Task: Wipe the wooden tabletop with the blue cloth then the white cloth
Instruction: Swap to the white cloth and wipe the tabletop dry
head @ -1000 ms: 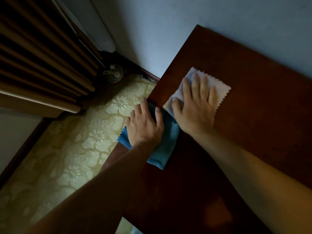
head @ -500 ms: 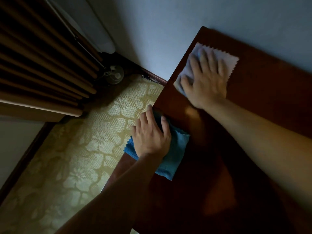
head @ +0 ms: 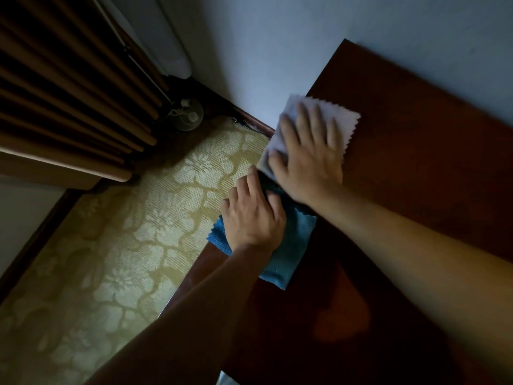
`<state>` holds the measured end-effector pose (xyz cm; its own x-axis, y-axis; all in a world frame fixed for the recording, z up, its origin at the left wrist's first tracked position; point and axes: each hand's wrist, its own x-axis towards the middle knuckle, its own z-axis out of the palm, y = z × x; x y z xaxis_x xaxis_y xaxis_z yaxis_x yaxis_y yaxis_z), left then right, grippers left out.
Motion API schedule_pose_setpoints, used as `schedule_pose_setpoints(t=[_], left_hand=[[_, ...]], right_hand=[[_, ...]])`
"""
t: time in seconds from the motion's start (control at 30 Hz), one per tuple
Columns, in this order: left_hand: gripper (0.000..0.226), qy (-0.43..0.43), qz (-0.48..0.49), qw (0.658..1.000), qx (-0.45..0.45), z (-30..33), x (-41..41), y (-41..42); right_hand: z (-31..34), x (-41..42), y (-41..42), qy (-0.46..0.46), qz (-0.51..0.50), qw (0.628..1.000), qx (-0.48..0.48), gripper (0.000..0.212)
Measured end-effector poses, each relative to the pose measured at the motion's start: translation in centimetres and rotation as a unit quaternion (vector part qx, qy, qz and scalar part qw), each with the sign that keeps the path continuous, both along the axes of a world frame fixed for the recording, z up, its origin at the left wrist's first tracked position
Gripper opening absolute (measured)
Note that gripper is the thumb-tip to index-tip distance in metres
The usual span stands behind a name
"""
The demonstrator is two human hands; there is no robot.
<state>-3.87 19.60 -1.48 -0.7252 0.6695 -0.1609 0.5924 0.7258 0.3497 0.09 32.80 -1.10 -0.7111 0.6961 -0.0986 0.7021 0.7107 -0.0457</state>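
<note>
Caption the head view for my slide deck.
Left hand presses blue cloth, right hand presses white cloth on wooden tabletop.

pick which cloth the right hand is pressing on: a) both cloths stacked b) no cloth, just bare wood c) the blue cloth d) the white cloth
d: the right hand lies flat with fingers spread on the white cloth at the tabletop's left edge, while the left hand rests on the blue cloth nearer the person.
</note>
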Motion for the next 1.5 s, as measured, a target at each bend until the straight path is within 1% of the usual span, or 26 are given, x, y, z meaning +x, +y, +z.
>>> schedule_pose_setpoints(t=[0.13, 0.27, 0.43, 0.5, 0.6, 0.73, 0.87, 0.97, 1.13, 1.2, 1.4, 1.5], left_hand=[[0.062, -0.006, 0.0, 1.0, 0.017, 0.0, 0.1, -0.1], [0.064, -0.012, 0.007, 1.0, 0.012, -0.1, 0.1, 0.0], [0.062, -0.002, 0.01, 1.0, 0.004, 0.1, 0.2, 0.2], [0.062, 0.001, 0.01, 1.0, 0.002, 0.1, 0.2, 0.2], [0.063, 0.002, 0.009, 1.0, 0.004, 0.1, 0.1, 0.2], [0.062, 0.002, 0.011, 1.0, 0.007, 0.0, 0.0, 0.1], [0.062, 0.004, 0.013, 1.0, 0.015, -0.1, 0.0, 0.1], [0.061, 0.008, 0.013, 1.0, 0.015, 0.0, 0.1, 0.2], [0.059, 0.005, 0.011, 1.0, 0.002, 0.1, 0.1, 0.2], [0.06, 0.009, 0.007, 1.0, -0.003, 0.2, 0.1, 0.2], [0.059, 0.013, 0.014, 1.0, -0.003, 0.2, 0.2, 0.4], [0.06, 0.012, 0.015, 1.0, -0.004, 0.3, 0.3, 0.4]], right_hand=[[-0.3, 0.8, -1.7, 0.002, 0.035, 0.999, 0.006, 0.078], [-0.5, 1.3, -0.6, -0.007, 0.078, 0.997, 0.017, 0.078], [-0.6, 1.3, 1.7, -0.005, 0.097, 0.995, 0.024, 0.077], [-0.4, 1.2, 3.6, -0.013, 0.085, 0.996, 0.026, 0.078], [-0.1, 1.0, 7.2, 0.011, 0.029, 0.999, 0.009, 0.08], [-0.2, 0.6, 11.1, 0.011, -0.025, 0.999, 0.019, 0.074], [-0.3, 0.2, 11.6, 0.015, -0.038, 0.999, 0.02, 0.071], [0.0, 0.5, 9.6, 0.016, -0.068, 0.998, 0.004, 0.075], [-0.8, 4.4, 2.5, 0.029, -0.006, 0.999, 0.032, 0.073], [-1.2, 5.4, 1.3, 0.024, 0.007, 0.999, 0.041, 0.073], [-1.4, 4.7, 3.4, 0.032, 0.022, 0.998, 0.054, 0.069], [-0.8, 3.1, 7.2, 0.01, -0.02, 0.999, 0.048, 0.075]])
